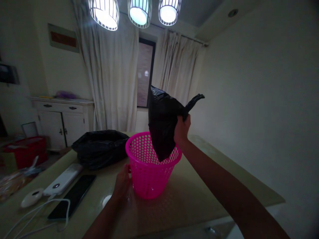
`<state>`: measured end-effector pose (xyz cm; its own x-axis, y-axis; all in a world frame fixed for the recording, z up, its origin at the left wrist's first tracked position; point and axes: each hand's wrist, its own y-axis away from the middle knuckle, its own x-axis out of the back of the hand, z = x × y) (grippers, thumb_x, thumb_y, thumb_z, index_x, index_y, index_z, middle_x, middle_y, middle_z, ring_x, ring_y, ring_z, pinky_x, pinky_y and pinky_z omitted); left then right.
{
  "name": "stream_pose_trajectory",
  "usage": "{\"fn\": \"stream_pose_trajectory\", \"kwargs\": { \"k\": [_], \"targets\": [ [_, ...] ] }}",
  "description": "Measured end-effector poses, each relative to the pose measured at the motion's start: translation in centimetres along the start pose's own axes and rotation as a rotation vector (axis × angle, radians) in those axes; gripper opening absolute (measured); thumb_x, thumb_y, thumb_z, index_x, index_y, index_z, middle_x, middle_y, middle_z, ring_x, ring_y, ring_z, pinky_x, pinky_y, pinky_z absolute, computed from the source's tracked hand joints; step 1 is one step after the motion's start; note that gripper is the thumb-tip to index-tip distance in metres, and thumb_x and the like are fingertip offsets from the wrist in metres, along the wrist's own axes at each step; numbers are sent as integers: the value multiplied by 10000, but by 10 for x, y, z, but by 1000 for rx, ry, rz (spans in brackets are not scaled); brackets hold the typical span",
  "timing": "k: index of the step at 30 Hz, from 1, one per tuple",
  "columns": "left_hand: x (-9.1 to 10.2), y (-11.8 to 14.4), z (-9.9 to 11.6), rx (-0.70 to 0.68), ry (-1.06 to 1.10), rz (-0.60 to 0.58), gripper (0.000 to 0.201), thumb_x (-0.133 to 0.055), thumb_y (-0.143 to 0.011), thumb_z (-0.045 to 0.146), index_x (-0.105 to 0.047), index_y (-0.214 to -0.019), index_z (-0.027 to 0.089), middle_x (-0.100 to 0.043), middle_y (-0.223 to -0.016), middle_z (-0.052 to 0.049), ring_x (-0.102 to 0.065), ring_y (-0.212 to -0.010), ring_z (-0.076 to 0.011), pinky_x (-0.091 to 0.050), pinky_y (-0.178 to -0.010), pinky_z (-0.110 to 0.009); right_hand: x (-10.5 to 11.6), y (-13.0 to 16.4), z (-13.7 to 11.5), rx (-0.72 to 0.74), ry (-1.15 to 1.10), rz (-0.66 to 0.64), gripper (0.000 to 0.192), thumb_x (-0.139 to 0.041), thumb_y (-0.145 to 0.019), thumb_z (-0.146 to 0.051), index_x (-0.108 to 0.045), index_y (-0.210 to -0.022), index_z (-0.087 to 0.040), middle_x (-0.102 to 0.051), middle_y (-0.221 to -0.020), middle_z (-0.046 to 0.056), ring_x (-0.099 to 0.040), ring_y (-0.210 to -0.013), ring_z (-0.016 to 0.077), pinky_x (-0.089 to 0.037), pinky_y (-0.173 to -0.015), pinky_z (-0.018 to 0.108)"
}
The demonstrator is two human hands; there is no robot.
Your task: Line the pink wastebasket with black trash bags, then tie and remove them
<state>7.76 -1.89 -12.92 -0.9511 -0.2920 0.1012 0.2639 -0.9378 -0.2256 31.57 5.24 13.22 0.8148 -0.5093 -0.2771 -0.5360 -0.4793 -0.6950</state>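
Observation:
A pink plastic basket point(152, 179) with round holes stands upright on the table. My right hand point(182, 130) grips a black plastic bag point(163, 122) by its gathered part, a twisted end sticking out beyond the fist. The bag's lower corner dips inside the basket's rim. At the basket's left side, my left hand point(122, 181) touches the wall with its fingers curled against it; the fingertips are partly hidden. Another black plastic bag point(101, 147) lies spread and puffed on the table, to the left of the basket.
On the table's left side lie a dark phone point(72, 197), a white power bank point(63, 179), a round white device point(32, 198) and a white cable point(37, 210). Behind are a white cabinet point(62, 124) and curtains point(112, 83). Lamps point(138, 15) hang overhead.

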Motion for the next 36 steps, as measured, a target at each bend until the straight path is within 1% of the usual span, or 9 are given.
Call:
{"fn": "stream_pose_trajectory", "kwargs": {
  "k": [6, 9, 11, 13, 15, 18, 24, 33, 36],
  "targets": [
    [14, -26, 5, -151, 122, 327, 477, -343, -1043, 550, -661, -1098, 200, -738, -1015, -121, -679, -869, -276, -544, -766, -418, 58, 17, -1, 109, 173, -420, 241, -674, -892, -438, -552, -933, -234, -570, -869, -5, -535, -843, 187, -457, -744, 306],
    [20, -27, 46, -245, 164, 508, 400, -327, -1092, 489, -600, -1182, 210, -684, -1151, -104, -642, -969, -230, -517, -820, -362, 75, 24, -1, 184, 276, -644, 210, -710, -865, -376, -616, -967, -219, -616, -979, 30, -578, -904, 199, -478, -748, 306],
    [20, -17, 92, -512, 161, 564, 262, -475, -1088, 416, -629, -1143, 211, -680, -1097, -72, -635, -937, -209, -507, -817, -339, 80, 29, -2, 204, 360, -750, 161, -705, -876, -337, -632, -948, -213, -633, -943, 25, -582, -865, 193, -455, -733, 304],
    [12, -5, 144, -791, 36, 384, 196, -518, -1099, 343, -671, -1079, 223, -691, -1036, -48, -657, -962, -205, -514, -881, -346, 79, 33, -5, 185, 413, -836, 135, -715, -891, -315, -637, -926, -210, -633, -838, -3, -568, -787, 176, -428, -719, 300],
    [0, 3, 190, -968, -212, 60, 176, -542, -1099, 311, -701, -1105, 234, -727, -1081, -55, -680, -1019, -222, -517, -937, -378, 75, 36, -10, 172, 409, -898, 177, -767, -889, -335, -655, -929, -204, -640, -801, -15, -573, -764, 167, -428, -723, 295],
    [-18, -1, 231, -951, -544, -203, 208, -673, -1041, 338, -710, -1213, 227, -740, -1208, -92, -693, -1115, -306, -514, -974, -466, 73, 35, -19, 197, 337, -1006, 318, -870, -826, -416, -710, -977, -187, -667, -894, 13, -614, -830, 179, -470, -759, 300],
    [-20, -29, 229, -821, -484, -377, 45, -698, -978, 206, -736, -982, 231, -739, -989, -37, -711, -932, -242, -508, -835, -362, 91, 29, -23, -10, 282, -1319, 352, -871, -834, -481, -746, -968, -181, -681, -937, 23, -647, -855, 179, -504, -750, 288],
    [11, -48, 206, -774, -457, -203, 124, -574, -954, 298, -683, -975, 243, -746, -1011, -78, -708, -963, -289, -534, -883, -418, 98, 17, -27, 272, 493, -1208, 338, -848, -893, -305, -590, -719, -174, -546, -759, -32, -505, -724, 128, -345, -686, 259],
    [5, -39, 210, -723, -288, -313, 350, -626, -975, 421, -682, -1258, 223, -775, -1147, -100, -734, -1031, -290, -581, -906, -420, 91, 22, -33, 322, 451, -1190, 263, -817, -916, -279, -634, -757, -177, -579, -818, -10, -541, -757, 141, -372, -710, 267]
  ]
}}
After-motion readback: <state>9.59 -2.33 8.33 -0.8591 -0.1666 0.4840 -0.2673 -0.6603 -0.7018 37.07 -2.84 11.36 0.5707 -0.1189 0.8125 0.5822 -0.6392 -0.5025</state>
